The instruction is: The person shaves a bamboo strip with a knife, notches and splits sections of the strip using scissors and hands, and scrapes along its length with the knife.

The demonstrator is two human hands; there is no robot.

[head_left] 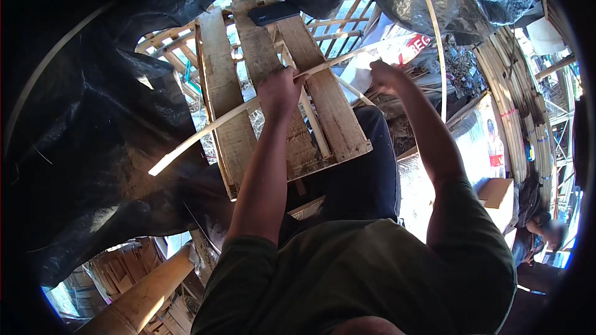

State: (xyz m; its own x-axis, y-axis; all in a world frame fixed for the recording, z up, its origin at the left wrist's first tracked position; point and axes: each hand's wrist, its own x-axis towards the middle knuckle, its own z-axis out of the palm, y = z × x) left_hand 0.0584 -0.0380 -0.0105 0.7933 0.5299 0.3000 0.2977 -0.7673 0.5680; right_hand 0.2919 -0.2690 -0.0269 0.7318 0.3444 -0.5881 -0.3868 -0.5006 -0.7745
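Note:
My left hand (pixel 279 90) is closed around a long pale bamboo strip (pixel 214 125). The strip slants over a small slatted wooden table (pixel 336 115), its near end sticking out past the left side. My right hand (pixel 388 78) is apart from the left, beyond the table's right edge, with fingers curled in. What it holds, if anything, I cannot make out. Another thin stick (pixel 315 125) lies lengthwise on the slats below the left hand. At the table's far end rests a flat dark object (pixel 273 13), shaped like a phone.
Black plastic sheeting (pixel 93 118) hangs on the left and overhead. A thick bamboo pole (pixel 146 288) stands at lower left. Long bamboo strips (pixel 512 87) are bundled on the right, near a cardboard box (pixel 496 193). Another person (pixel 541 231) is at far right.

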